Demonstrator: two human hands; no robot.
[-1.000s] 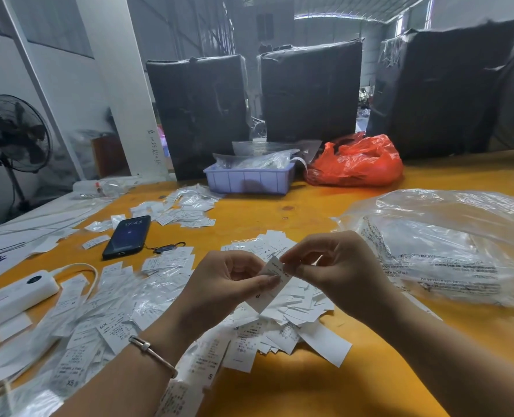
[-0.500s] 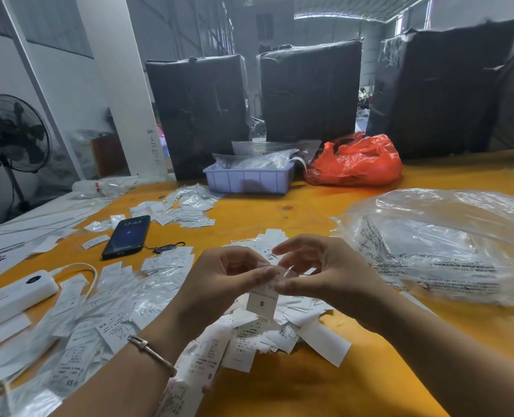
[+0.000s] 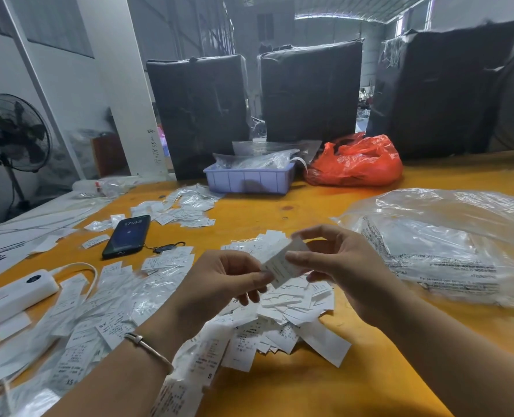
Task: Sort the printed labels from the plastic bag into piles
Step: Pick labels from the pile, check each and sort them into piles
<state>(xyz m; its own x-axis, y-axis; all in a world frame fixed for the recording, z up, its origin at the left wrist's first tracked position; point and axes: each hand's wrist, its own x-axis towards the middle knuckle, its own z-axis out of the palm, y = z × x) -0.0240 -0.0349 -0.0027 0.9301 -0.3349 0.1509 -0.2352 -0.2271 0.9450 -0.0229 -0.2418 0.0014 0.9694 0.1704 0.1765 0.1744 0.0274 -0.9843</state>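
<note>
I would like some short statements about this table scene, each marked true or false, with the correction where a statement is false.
1. Both hands hold one white label together above the pile. True: the left hand and the right hand pinch the same label.
2. The phone lies to the right of the hands. False: the phone lies to their left on the orange table.
3. The red plastic bag sits beside the purple tray at the far edge. True: the red bag is just right of the tray.
4. The large clear bag is on the left side. False: the clear bag lies to the right.
5. The left wrist is bare. False: it wears a bracelet.
</note>
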